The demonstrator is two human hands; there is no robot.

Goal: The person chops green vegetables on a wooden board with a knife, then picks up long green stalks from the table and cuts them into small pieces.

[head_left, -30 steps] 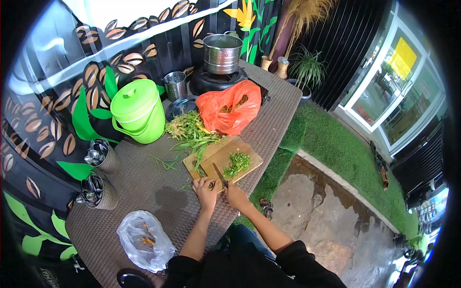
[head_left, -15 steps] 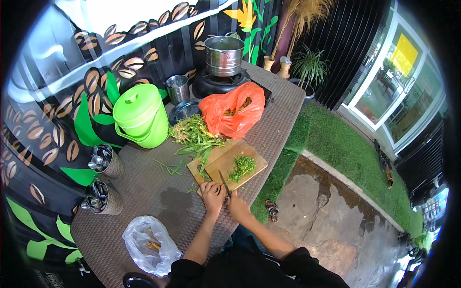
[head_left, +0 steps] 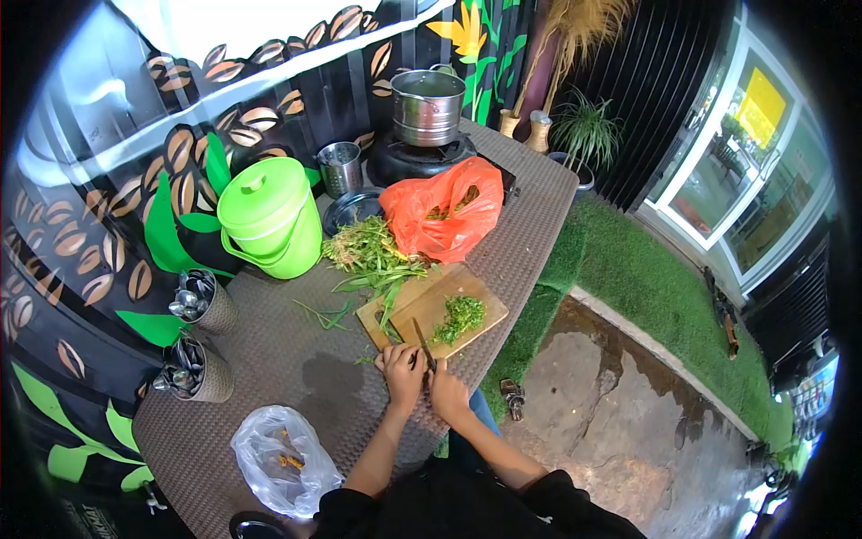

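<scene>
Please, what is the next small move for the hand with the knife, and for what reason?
Probably a short downward cut close beside the left hand. The right hand holds the slim steel knife close to that hand, which curls over long green stems on the rectangular wooden cutting board. The stems look uncut, unlike the pile of chopped greens nearby.

The right hand hides the handle of the knife, and the left hand covers whatever it presses down.
</scene>
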